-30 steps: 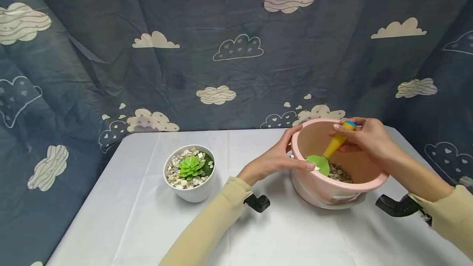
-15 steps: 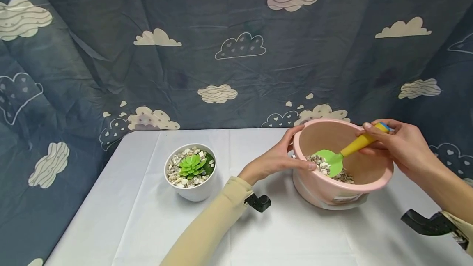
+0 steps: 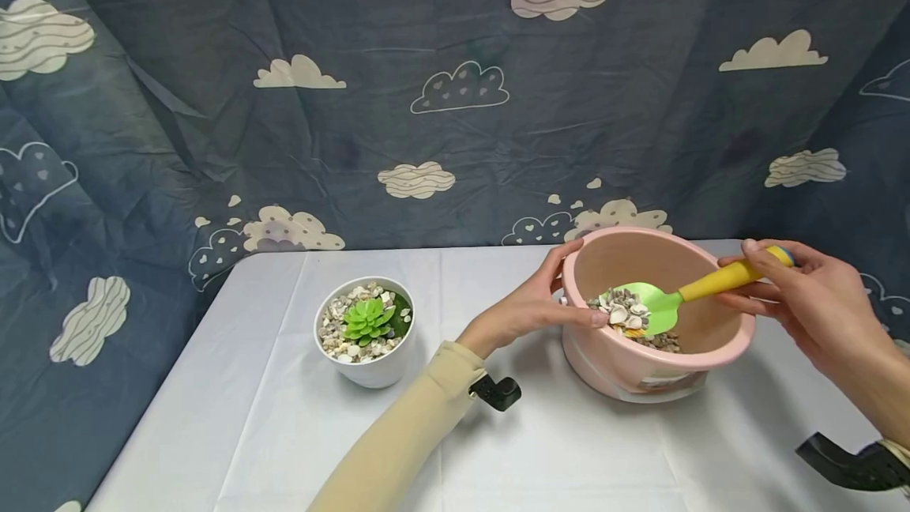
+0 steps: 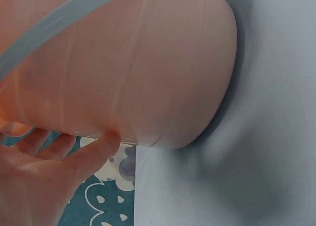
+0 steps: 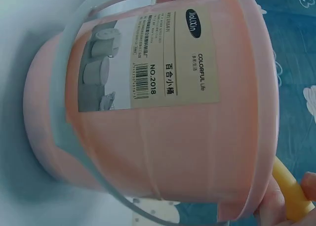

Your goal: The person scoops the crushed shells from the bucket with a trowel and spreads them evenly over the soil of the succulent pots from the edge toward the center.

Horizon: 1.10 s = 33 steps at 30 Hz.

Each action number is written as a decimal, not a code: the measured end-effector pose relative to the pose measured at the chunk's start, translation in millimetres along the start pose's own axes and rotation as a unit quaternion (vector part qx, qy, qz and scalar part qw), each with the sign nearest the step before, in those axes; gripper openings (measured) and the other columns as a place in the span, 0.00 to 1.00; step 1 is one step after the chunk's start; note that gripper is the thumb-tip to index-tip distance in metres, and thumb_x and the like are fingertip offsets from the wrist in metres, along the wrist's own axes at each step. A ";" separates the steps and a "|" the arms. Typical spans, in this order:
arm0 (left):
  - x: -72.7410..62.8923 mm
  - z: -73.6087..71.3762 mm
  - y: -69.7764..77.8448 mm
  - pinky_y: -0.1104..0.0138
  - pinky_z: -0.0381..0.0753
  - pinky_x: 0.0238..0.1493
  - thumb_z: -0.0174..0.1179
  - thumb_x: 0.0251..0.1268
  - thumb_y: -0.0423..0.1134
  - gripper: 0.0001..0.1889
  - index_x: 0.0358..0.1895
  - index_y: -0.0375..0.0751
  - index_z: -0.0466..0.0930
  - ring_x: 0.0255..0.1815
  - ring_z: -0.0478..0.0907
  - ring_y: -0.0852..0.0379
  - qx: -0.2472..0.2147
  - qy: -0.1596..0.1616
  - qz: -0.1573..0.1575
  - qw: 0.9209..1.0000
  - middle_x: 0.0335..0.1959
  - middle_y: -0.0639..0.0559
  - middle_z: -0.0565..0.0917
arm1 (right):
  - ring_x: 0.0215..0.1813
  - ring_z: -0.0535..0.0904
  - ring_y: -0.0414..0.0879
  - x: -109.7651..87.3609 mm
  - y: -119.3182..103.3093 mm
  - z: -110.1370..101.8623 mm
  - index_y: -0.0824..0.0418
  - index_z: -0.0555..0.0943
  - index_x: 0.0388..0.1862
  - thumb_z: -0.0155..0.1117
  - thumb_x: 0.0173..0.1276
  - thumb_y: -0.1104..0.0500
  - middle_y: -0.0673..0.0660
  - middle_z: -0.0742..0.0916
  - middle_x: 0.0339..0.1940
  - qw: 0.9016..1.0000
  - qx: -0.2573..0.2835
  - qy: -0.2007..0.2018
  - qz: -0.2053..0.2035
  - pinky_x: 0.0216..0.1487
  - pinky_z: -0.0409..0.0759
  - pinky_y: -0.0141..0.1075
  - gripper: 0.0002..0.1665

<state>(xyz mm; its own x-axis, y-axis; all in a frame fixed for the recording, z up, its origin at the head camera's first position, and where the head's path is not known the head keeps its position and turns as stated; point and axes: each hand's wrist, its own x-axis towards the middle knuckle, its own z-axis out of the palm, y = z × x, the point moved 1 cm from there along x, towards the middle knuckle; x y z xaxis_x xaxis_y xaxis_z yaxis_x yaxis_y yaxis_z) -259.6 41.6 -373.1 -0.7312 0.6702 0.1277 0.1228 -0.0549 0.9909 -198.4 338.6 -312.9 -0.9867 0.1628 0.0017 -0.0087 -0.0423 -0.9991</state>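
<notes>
Green-bladed scoop [image 3: 663, 311], loaded with pebbles [image 3: 620, 310], at mouth of pink bucket [image 3: 611, 374]. Right hand [image 3: 821, 303] pinches scoop's yellow handle [image 3: 725, 278]. Left hand [image 3: 529, 308], partly spread, grips bucket, thumb [image 3: 584, 316] on rim [image 3: 686, 360]. White pot [image 3: 373, 374] with succulent [image 3: 368, 321] well apart.

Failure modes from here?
1. The stones lie loose on the scoop; a tilt of the right hand could spill them.
2. The left hand holds the bucket right beside the loaded scoop, so a sideways move might bump its thumb.
3. The left sleeve lies between bucket and pot; if the scoop goes to the pot, it might catch stray stones.
</notes>
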 end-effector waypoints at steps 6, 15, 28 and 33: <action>-1.4 0.9 -0.3 0.66 0.66 0.62 0.71 0.54 0.37 0.50 0.76 0.67 0.50 0.71 0.59 0.64 -0.004 0.000 0.004 1.000 0.74 0.66 0.57 | 0.31 0.87 0.41 -4.3 2.3 -6.3 0.55 0.81 0.43 0.70 0.63 0.50 0.46 0.88 0.33 0.999 0.037 0.028 0.020 0.28 0.83 0.36 0.14; -1.4 2.5 -5.1 0.66 0.64 0.63 0.71 0.54 0.36 0.50 0.76 0.68 0.50 0.73 0.56 0.64 -0.016 0.004 0.004 1.000 0.74 0.67 0.55 | 0.32 0.88 0.44 -11.0 9.8 -15.6 0.58 0.75 0.50 0.69 0.63 0.54 0.47 0.88 0.37 0.992 0.115 0.058 -0.007 0.28 0.83 0.38 0.20; -0.3 1.8 -3.7 0.67 0.63 0.64 0.71 0.54 0.36 0.50 0.76 0.68 0.50 0.73 0.56 0.64 -0.017 0.003 0.007 1.000 0.75 0.69 0.53 | 0.36 0.88 0.43 -15.5 15.5 -17.5 0.57 0.78 0.51 0.68 0.64 0.56 0.50 0.87 0.41 0.979 0.186 0.077 -0.023 0.29 0.84 0.40 0.17; -1.3 2.7 -3.2 0.67 0.64 0.64 0.71 0.54 0.36 0.50 0.76 0.67 0.50 0.73 0.55 0.64 -0.022 0.005 0.010 1.000 0.74 0.69 0.54 | 0.38 0.88 0.44 -16.9 16.2 -16.3 0.59 0.79 0.50 0.67 0.64 0.57 0.51 0.85 0.44 0.979 0.186 0.078 -0.039 0.29 0.83 0.40 0.16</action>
<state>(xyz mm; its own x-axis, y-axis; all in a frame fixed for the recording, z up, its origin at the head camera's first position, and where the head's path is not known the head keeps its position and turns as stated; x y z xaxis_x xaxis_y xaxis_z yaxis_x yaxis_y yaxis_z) -257.3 42.9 -376.6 -0.7355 0.6612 0.1480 0.1088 -0.1004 0.9890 -179.2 351.2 -329.8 -0.9440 0.3271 0.0424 -0.1707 -0.3745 -0.9114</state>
